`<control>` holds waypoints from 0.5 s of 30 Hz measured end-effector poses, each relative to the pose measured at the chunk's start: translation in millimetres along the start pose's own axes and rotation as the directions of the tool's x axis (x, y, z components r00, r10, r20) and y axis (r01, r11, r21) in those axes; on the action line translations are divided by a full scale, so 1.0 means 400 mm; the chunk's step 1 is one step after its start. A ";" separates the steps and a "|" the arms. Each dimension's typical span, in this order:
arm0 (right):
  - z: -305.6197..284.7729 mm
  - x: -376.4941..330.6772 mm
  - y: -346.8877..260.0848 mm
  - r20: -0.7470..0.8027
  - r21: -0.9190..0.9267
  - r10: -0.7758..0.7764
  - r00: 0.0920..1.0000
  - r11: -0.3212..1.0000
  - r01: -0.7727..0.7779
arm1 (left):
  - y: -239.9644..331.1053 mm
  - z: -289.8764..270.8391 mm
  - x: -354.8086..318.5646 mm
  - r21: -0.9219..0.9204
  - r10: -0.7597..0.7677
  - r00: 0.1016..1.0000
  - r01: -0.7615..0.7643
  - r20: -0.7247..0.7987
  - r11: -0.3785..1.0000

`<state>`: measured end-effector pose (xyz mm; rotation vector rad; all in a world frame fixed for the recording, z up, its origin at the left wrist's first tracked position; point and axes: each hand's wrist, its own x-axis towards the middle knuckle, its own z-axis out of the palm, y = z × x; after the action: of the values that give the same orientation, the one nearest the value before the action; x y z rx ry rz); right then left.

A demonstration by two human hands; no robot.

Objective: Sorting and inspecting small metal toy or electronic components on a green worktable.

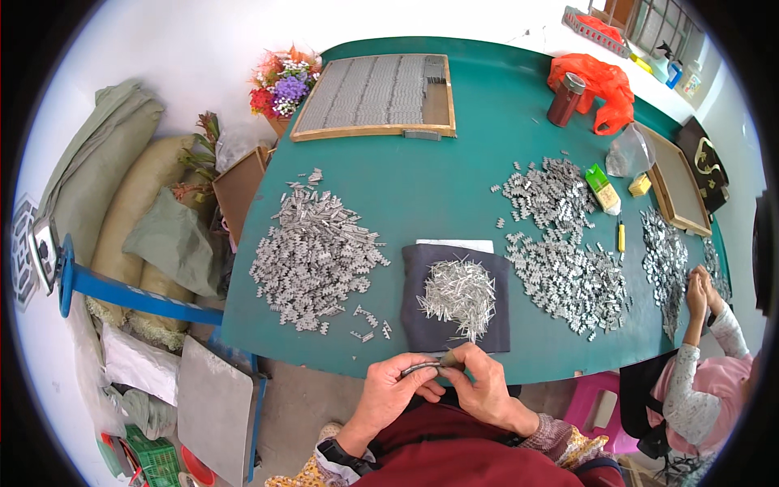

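Observation:
Over the near edge of the table, my left hand (391, 396) and my right hand (484, 391) meet, fingers pinched together. Between them is a small dark grey strip (419, 368), held at both ends; its exact kind is too small to make out. Just beyond my fingers, a loose heap of thin silvery metal pins (458, 296) rests on a folded dark cloth (414, 325). To the left spreads a big pile of small toothed grey metal pieces (312, 260). Two more piles of such pieces (568, 280) lie to the right of the cloth.
A wood-framed tray (304, 135) with rows of grey pieces lies at the far side of the green table (454, 187). Right: a red-brown jar (565, 101), red plastic bag (604, 85), yellow-handled tool (621, 237), and a co-worker's hands (703, 290) at another pile. A blue metal bar (138, 294) stands left.

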<state>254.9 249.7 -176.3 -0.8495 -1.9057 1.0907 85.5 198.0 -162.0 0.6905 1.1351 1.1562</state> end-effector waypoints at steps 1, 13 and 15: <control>0.000 0.000 -0.005 -0.002 -0.013 0.030 1.000 0.999 -0.030 | 0.002 0.004 0.003 0.006 0.001 1.000 -0.001 -0.010 1.000; -0.180 0.046 0.080 -0.271 -0.570 -0.031 0.962 0.811 -0.135 | -0.029 -0.024 0.007 -0.041 0.023 0.998 -0.025 -0.064 0.999; -0.247 0.052 0.132 -0.306 -0.745 -0.050 0.951 0.635 -0.207 | -0.029 -0.023 0.014 -0.049 0.035 0.998 -0.038 -0.055 0.998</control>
<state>338.5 326.5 -183.9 -1.4844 -2.0650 0.0805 80.7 198.9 -177.1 0.6468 1.1386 1.2368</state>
